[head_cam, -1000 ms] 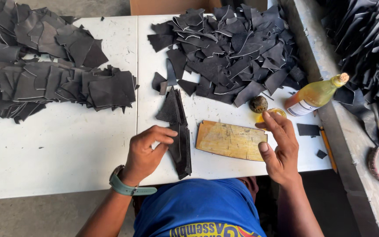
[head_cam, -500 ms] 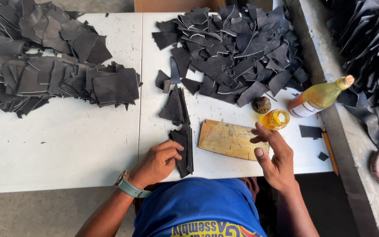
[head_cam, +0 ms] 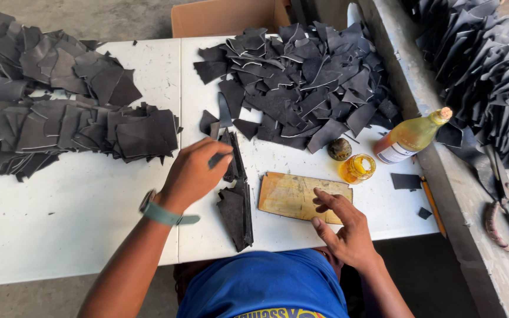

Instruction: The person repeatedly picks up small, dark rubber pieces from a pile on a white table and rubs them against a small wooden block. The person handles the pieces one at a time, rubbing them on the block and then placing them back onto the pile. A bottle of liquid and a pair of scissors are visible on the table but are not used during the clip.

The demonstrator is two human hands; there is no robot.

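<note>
Your left hand (head_cam: 194,172) is pinching the top piece of that small stack of dark leather pieces (head_cam: 235,194) near the front edge of the white table (head_cam: 78,229), while your right hand (head_cam: 341,227) lies open, fingertips pressing the stained board (head_cam: 297,196) beside it, gripping nothing. Those cut pieces look thin, light and floppy, so I'd pinch one by a corner or edge and peel it off. The open glue jar (head_cam: 357,168), its round lid (head_cam: 339,149) and the corked bottle (head_cam: 412,136) crowd the right edge, with the big loose heap (head_cam: 301,88) behind
</note>
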